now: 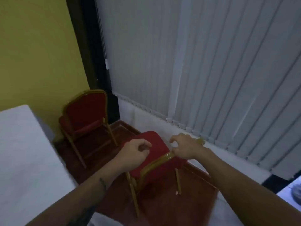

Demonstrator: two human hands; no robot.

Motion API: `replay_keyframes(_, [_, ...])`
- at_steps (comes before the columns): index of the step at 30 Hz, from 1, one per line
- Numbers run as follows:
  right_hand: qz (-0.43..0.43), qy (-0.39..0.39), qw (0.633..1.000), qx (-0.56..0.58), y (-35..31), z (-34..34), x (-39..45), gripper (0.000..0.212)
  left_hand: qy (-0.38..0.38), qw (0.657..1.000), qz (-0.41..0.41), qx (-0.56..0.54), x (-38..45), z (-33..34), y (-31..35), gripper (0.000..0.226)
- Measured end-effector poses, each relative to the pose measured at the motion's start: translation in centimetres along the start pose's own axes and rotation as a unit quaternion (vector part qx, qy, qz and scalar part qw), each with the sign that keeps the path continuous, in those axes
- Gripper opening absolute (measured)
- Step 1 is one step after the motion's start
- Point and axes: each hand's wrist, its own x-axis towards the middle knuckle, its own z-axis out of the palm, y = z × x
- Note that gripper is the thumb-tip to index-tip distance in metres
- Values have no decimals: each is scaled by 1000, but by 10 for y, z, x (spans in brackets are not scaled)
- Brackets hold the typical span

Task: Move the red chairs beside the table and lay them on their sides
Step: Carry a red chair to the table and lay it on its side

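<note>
**Red chair tipped between two hands beside the white table**

Red chair (156, 154), the nearer of the two, sits low in the centre of the frame, tilted over, with its red seat pad facing up and left and its gold frame bar running diagonally across the middle. Two gold legs show below it: one long leg points toward the bottom centre, another shorter one angles down at the right. Both forearms come up from the bottom corners toward it. The left hand (133, 154) is loosely curled over the left edge of the seat pad, fingers bent in toward the palm; whether it actually grips the pad cannot be told. The right hand (185, 148) is closed around the upper end of the gold frame bar, thumb and fingers pinching it.

Under the chair lies a dark red-brown floor (162, 207). A white table (24, 160) fills the lower left of the frame, its edge just beside the left forearm.

Farther back, left of centre, a second red chair (86, 121) stands in the corner, its back leaning toward the yellow wall (35, 51), near the far end of the table. It appears upright or slightly tilted. Grey vertical blinds (211, 62) cover the upper right of the frame, hanging down to a white ledge behind the hands.
</note>
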Motion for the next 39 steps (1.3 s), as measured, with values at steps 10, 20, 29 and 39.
replay_keyframes(10, [17,-87,988,125,70,41,31,37,-129,980,-115,95,86,91,-10,50])
replay_keyframes(20, [21,-42,979,199,83,47,54,26,-202,954,-162,155,110,114,-47,26])
replay_keyframes(29, [159,26,959,233,55,50,45,100,-173,968,-146,105,100,110,-45,39])
replay_keyframes(39, [353,64,654,666,24,69,46,52,-154,969,-151,120,80,104,-43,36])
